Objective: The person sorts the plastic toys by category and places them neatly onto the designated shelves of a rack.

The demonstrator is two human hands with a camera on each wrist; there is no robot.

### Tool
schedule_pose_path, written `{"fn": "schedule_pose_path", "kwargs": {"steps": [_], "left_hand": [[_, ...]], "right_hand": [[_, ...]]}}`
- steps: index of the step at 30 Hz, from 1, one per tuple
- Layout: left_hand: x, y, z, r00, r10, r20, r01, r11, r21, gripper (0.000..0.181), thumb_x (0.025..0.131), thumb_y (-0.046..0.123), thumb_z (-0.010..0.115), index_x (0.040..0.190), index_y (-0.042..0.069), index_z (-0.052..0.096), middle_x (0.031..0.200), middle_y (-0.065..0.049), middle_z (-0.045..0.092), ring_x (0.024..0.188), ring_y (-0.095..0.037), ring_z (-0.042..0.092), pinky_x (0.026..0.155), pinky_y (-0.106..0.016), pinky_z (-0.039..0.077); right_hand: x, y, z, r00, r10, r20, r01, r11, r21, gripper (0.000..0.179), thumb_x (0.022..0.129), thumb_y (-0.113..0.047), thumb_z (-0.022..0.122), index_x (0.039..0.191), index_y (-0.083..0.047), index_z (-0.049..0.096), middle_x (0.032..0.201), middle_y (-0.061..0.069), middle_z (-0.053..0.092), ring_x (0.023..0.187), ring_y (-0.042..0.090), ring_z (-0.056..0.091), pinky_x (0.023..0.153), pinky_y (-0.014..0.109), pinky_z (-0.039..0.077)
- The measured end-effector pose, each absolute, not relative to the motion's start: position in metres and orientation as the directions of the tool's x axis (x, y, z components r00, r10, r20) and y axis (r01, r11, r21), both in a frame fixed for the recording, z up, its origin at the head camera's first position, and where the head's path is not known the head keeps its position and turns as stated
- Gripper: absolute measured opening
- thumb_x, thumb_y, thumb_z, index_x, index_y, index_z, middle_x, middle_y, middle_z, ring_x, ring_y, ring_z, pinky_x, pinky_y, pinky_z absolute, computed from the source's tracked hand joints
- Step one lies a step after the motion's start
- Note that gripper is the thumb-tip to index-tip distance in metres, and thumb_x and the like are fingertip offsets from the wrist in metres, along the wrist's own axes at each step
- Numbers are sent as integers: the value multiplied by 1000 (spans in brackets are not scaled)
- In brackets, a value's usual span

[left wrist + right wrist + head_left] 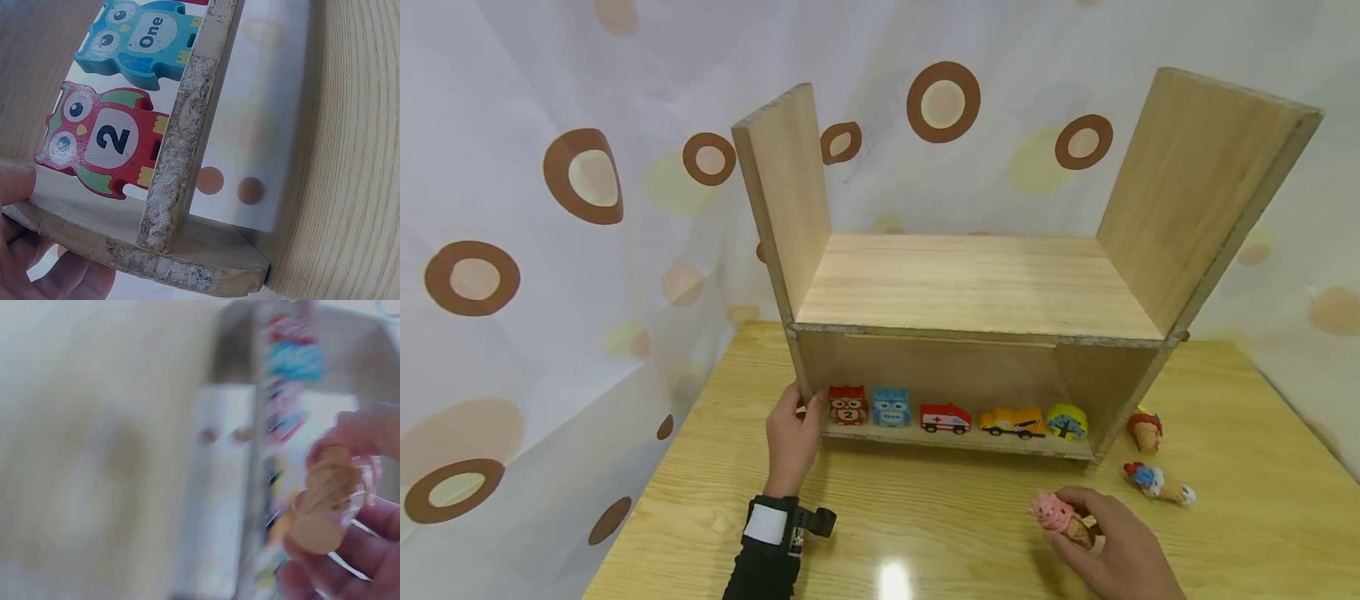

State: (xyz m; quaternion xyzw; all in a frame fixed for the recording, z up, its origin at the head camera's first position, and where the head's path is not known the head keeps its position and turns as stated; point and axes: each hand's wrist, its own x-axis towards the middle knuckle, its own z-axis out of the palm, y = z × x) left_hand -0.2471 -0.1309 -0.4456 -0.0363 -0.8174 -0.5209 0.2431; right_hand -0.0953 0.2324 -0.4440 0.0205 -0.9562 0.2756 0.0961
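Note:
A wooden shelf stands on the table. My left hand grips its left side board, with the thumb inside and the fingers outside in the left wrist view. Between the thumb and fingers of my right hand, a pink toy ice cream cone is held over the table, in front of the shelf's right end. On the lower shelf, from left to right, are a red owl block, a blue owl block, an ambulance block, an orange truck block and a yellow tree block. The right wrist view is blurred.
Right of the shelf lie two more toy ice cream cones: one with a red top, one with a blue and white top. Tall side boards rise above the upper shelf. A patterned cloth hangs behind the table.

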Motion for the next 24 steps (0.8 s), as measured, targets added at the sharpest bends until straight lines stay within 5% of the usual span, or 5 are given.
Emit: {"fn": "schedule_pose_path", "kwargs": {"steps": [7,12,18,24], "left_hand": [[-245,-133,-448,-885,-201,420,301,441,845,32,99,22,61,128,8,63,119,-13,71,103,-27,69,78,-43,58],[-245,-135,-447,-878,-208,430,306,448,840,32,99,21,61,129,8,63,120,-14,70,104,-28,69,78,-43,58],[-248,-133,-446,-869,-197,455,327,462,824,32,99,22,62,127,7,64,116,-15,71,101,-28,69,76,-41,58],[-248,-130,-446,-864,-192,466,343,454,823,31,99,20,62,126,6,64,115,-16,71,100,-29,70,75,-41,59]], "right_hand": [[-98,170,-384,-870,47,491,-355,631,-690,45,82,-8,79,124,-14,63,108,-6,67,83,-3,54,67,19,48],[-116,140,-333,-744,-63,665,-616,448,-648,60,78,9,76,132,-11,58,114,-5,65,91,0,58,75,14,49],[-148,115,-287,-660,-171,731,-732,363,-576,58,80,6,75,134,-6,57,112,8,68,97,3,62,82,15,51],[-180,93,-261,-665,-214,716,-729,393,-560,52,85,-5,76,133,-5,57,109,10,69,95,13,64,75,26,56]]}}
